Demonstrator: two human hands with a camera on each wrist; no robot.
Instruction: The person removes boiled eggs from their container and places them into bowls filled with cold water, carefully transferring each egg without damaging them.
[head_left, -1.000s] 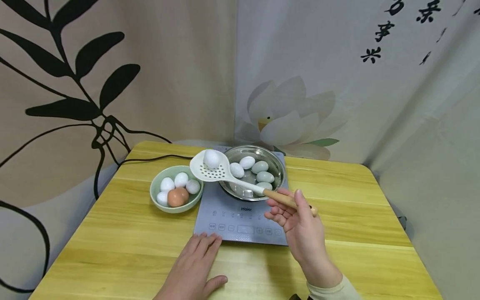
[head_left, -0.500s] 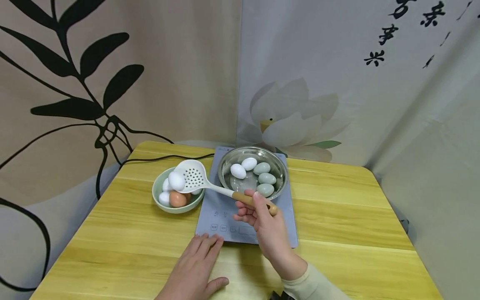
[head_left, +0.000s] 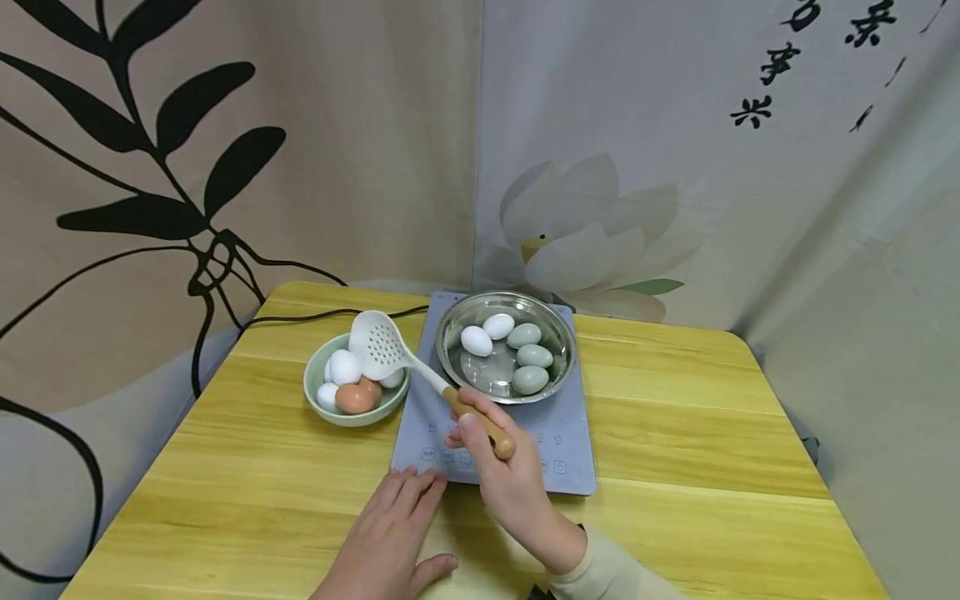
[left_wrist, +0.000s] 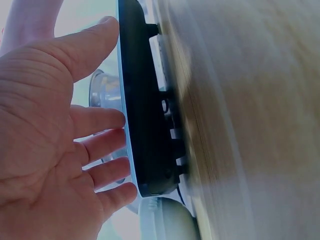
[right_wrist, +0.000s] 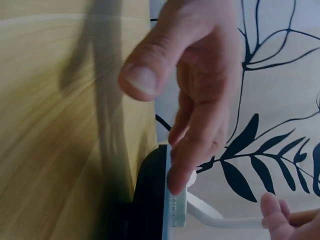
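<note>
My right hand point(head_left: 495, 467) grips the wooden handle point(head_left: 487, 425) of a white slotted spoon point(head_left: 377, 343). The spoon's perforated head is tilted over the right part of a pale green bowl point(head_left: 356, 419). In that bowl are several white eggs point(head_left: 346, 367) and brown eggs point(head_left: 354, 399); one white egg lies against the head's left edge, and the head hides part of the contents. Fingers extended, my left hand point(head_left: 390, 533) touches the front edge of a grey-blue induction cooktop point(head_left: 495, 479), as the left wrist view also shows with its fingertips point(left_wrist: 117, 120).
A steel pan point(head_left: 563, 367) stands on the cooktop, holding two white eggs point(head_left: 476, 341) and three greenish eggs point(head_left: 530, 380). The bowl is on the wooden table point(head_left: 712, 450) beside the cooktop's left edge. A black cord point(head_left: 315, 317) runs behind it. Printed curtains point(head_left: 375, 167) enclose the back.
My right hand has moved left and nearer, bringing the slotted spoon over the bowl. The white egg it carried has rolled off into the bowl. My left hand has stayed put.
</note>
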